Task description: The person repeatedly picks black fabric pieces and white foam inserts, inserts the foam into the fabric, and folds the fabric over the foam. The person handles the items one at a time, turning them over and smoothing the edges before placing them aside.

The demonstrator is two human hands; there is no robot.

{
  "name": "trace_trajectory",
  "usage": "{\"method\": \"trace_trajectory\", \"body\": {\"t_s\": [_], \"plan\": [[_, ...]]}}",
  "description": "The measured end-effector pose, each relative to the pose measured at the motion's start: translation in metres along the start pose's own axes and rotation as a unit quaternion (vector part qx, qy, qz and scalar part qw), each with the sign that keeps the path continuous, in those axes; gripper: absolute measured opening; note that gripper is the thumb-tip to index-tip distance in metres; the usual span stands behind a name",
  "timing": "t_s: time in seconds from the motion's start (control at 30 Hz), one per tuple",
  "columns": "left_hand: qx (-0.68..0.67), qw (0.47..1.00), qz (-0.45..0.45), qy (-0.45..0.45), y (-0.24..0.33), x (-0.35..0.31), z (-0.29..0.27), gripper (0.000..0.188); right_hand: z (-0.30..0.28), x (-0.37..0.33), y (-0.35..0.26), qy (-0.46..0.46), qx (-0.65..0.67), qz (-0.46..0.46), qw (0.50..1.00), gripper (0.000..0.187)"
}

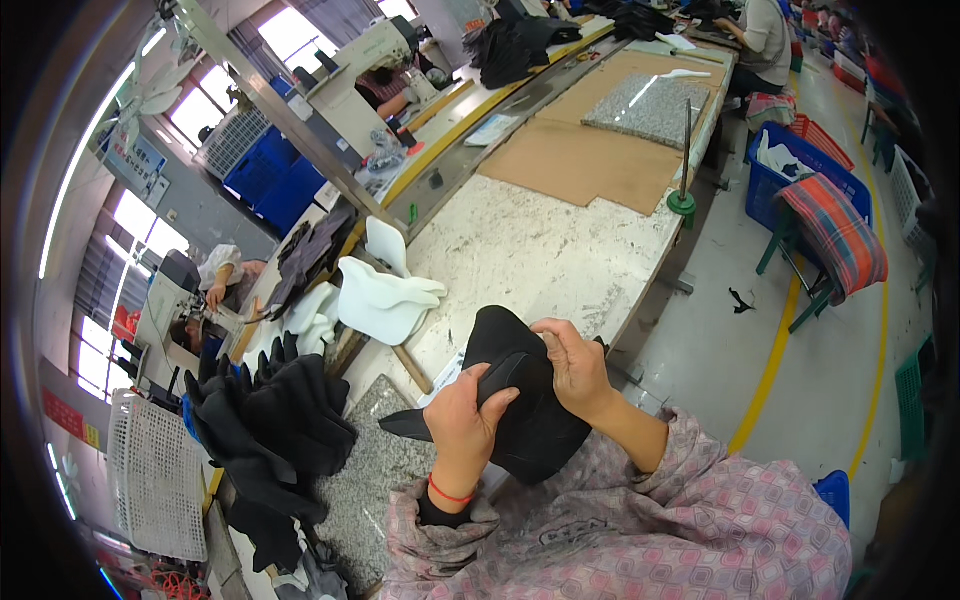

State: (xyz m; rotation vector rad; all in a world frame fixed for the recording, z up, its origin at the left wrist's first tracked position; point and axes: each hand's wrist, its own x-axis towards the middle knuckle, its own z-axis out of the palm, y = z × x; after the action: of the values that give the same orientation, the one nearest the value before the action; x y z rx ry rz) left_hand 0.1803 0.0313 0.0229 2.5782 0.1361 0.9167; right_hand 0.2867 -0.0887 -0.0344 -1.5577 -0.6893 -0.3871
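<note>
A black soft fabric piece, curved and sewn along a seam, is held up over the near edge of the table. My left hand grips its left side, the thumb lying on top of the cloth. On the upper right edge my right hand pinches the fabric between thumb and fingers. A pointed end of the cloth sticks out left of my left hand. Below it lies a speckled stone slab. Beyond my left hand, a wooden handle rests by white shaped sheets.
A heap of black fabric pieces stands at the left, near a white plastic basket. Brown cardboard and another stone slab cover the far tabletop. A metal rod rises at the right edge. Co-workers sit at machines farther off.
</note>
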Motion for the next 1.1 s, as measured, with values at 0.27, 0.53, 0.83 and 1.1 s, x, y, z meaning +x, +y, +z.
{"method": "trace_trajectory", "body": {"t_s": [0.27, 0.53, 0.83, 1.1], "plan": [[0.048, 0.991, 0.098, 0.08, 0.023, 0.025, -0.004, 0.039, -0.005, 0.006, -0.016, 0.014, -0.065, -0.076, 0.995, 0.017], [0.065, 0.995, 0.056, 0.059, 0.01, 0.015, 0.011, 0.032, 0.022, -0.008, 0.006, 0.021, 0.071, -0.018, 0.997, 0.016], [0.087, 0.987, 0.121, 0.053, 0.027, 0.029, 0.006, 0.025, 0.017, -0.008, -0.003, 0.036, 0.077, 0.019, 0.996, 0.014], [0.024, 0.987, 0.133, 0.085, 0.037, 0.045, 0.004, 0.024, -0.003, 0.001, -0.003, 0.03, 0.099, 0.011, 0.995, 0.015]]}}
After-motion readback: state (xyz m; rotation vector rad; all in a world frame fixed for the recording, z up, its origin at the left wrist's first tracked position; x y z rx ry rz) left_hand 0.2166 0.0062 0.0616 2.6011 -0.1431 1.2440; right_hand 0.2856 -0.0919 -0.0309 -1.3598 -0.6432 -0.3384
